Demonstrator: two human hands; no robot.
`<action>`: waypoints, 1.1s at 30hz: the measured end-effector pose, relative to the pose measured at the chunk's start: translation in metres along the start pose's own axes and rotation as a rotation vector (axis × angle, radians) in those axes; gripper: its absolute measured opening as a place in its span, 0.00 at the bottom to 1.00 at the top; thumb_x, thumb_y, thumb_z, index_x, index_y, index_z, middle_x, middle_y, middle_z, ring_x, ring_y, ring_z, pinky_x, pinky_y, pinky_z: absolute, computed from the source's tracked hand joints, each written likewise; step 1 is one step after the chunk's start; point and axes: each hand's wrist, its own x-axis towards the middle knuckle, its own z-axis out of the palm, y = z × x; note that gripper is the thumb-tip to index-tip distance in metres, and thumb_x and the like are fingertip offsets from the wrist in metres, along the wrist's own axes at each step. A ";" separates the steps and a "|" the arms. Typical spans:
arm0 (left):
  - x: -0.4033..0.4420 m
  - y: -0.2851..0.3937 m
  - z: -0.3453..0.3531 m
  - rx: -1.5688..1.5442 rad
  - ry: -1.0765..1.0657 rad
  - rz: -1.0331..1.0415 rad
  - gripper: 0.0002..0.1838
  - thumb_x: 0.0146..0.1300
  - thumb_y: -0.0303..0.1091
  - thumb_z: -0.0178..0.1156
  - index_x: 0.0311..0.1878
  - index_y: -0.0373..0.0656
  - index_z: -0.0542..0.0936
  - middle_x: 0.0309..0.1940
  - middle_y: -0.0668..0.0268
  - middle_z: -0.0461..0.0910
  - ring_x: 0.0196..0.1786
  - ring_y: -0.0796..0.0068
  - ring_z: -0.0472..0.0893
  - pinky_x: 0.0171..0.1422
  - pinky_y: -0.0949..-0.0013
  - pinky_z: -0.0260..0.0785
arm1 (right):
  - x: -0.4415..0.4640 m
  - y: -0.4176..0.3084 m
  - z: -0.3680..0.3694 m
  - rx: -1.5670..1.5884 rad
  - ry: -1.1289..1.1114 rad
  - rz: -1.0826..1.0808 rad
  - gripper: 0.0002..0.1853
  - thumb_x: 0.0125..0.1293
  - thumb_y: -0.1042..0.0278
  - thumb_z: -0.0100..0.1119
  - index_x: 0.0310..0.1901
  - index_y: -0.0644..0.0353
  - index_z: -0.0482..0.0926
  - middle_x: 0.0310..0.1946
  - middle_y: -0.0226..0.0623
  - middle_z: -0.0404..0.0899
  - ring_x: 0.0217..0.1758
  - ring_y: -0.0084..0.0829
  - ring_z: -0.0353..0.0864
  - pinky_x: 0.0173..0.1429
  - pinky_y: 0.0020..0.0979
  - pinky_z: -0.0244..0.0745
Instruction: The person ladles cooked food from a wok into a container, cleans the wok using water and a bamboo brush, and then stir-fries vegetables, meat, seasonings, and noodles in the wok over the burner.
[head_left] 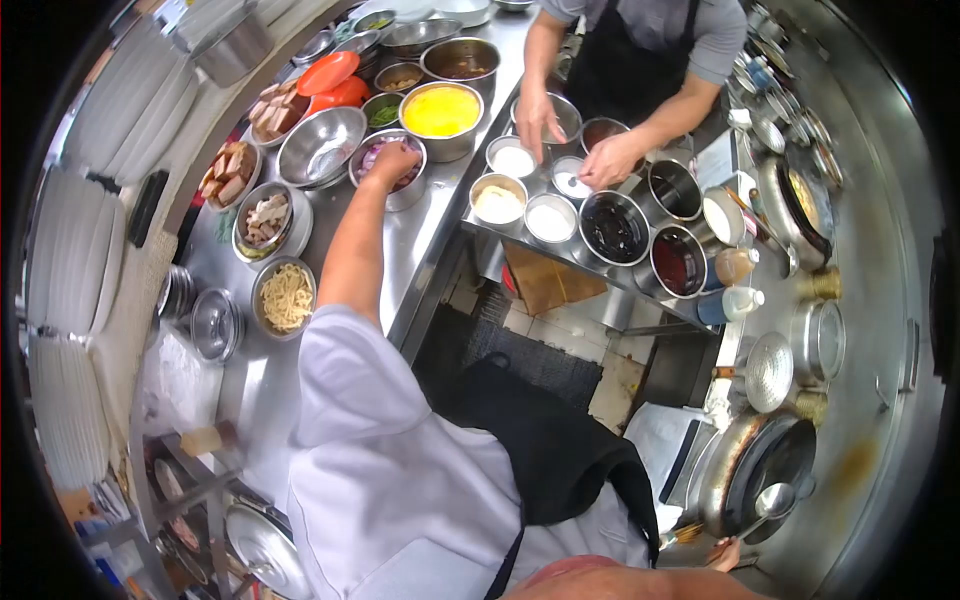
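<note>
My left hand (391, 166) reaches across the steel counter into a metal bowl of chopped red onion (373, 160). Its fingers are drawn together at the onion, their tips mostly hidden. Beside it are an empty-looking steel bowl (322, 148) and a pot of bright yellow liquid (440, 109). At the lower right, my right hand (725, 553) is partly visible, fingers closed around the handle of a ladle (774, 501). The ladle's bowl hangs over a dark wok (785, 460) on the stove.
Across from me a co-worker's hands (612, 160) hover over containers of white powder (550, 217) and dark sauces (614, 228). Noodles (287, 296) and cut meat (266, 219) stand in bowls on my left. Stacked plates (66, 400) line the shelf. A perforated strainer (769, 372) lies beside the stove.
</note>
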 end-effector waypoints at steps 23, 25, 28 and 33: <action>-0.038 -0.001 -0.068 -0.805 0.051 -0.132 0.07 0.64 0.29 0.57 0.44 0.42 0.77 0.30 0.68 0.77 0.26 0.79 0.75 0.25 0.76 0.70 | 0.101 0.039 -0.037 0.001 -0.080 -0.072 0.13 0.68 0.56 0.49 0.25 0.46 0.68 0.18 0.22 0.70 0.18 0.22 0.67 0.23 0.30 0.62; -0.058 0.028 -0.064 -0.834 -0.014 -0.071 0.07 0.65 0.29 0.57 0.46 0.42 0.76 0.31 0.68 0.78 0.26 0.80 0.74 0.25 0.77 0.68 | 0.043 0.014 -0.012 0.008 -0.003 -0.011 0.13 0.67 0.56 0.50 0.24 0.45 0.68 0.18 0.22 0.71 0.18 0.23 0.66 0.23 0.29 0.61; -0.089 0.082 -0.037 -0.833 -0.168 0.021 0.07 0.66 0.30 0.57 0.46 0.43 0.76 0.31 0.69 0.78 0.26 0.82 0.73 0.25 0.78 0.66 | 0.058 0.025 -0.027 0.090 -0.030 -0.011 0.14 0.68 0.52 0.53 0.27 0.47 0.71 0.18 0.21 0.70 0.21 0.23 0.66 0.29 0.29 0.60; -0.136 0.168 0.074 -0.751 -0.469 0.094 0.10 0.66 0.33 0.58 0.49 0.45 0.75 0.35 0.67 0.81 0.24 0.85 0.73 0.23 0.83 0.63 | 0.024 0.043 -0.034 0.463 -0.318 -0.194 0.13 0.69 0.64 0.54 0.49 0.63 0.75 0.41 0.36 0.77 0.43 0.31 0.77 0.44 0.30 0.73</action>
